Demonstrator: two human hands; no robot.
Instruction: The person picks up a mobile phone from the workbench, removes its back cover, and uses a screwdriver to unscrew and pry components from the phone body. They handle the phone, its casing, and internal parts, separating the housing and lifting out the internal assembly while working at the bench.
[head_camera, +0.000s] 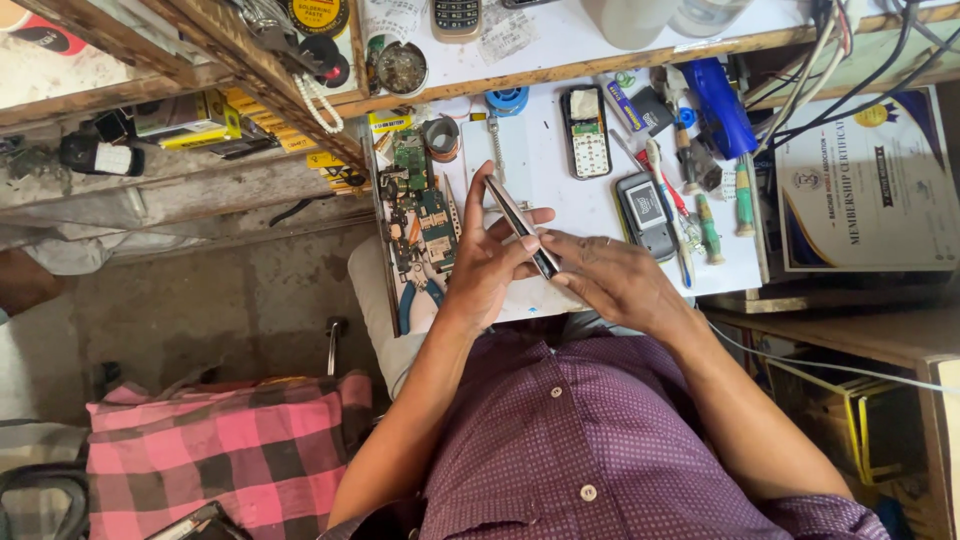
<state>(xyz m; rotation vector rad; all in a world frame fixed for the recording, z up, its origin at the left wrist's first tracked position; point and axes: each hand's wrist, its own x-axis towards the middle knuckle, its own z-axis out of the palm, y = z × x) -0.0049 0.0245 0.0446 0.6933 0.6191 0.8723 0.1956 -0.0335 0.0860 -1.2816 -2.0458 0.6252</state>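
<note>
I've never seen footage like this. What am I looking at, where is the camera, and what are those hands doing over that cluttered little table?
There is no machine here: the camera sits on a person's head and looks straight down, so you see their purple dotted shirt and both bare arms from above. The left hand and right hand together hold a thin dark slab-shaped phone, seen edge-on; the grip of each hand is closed around it. Below lies a small white worktable. On it rest an opened phone with a bare white keypad, a grey phone with a small screen, green circuit boards, blue-handled pliers, a blue roll of tape and green-handled tools. A framed certificate leans at the right, and a pink checked cloth lies lower left.
</note>
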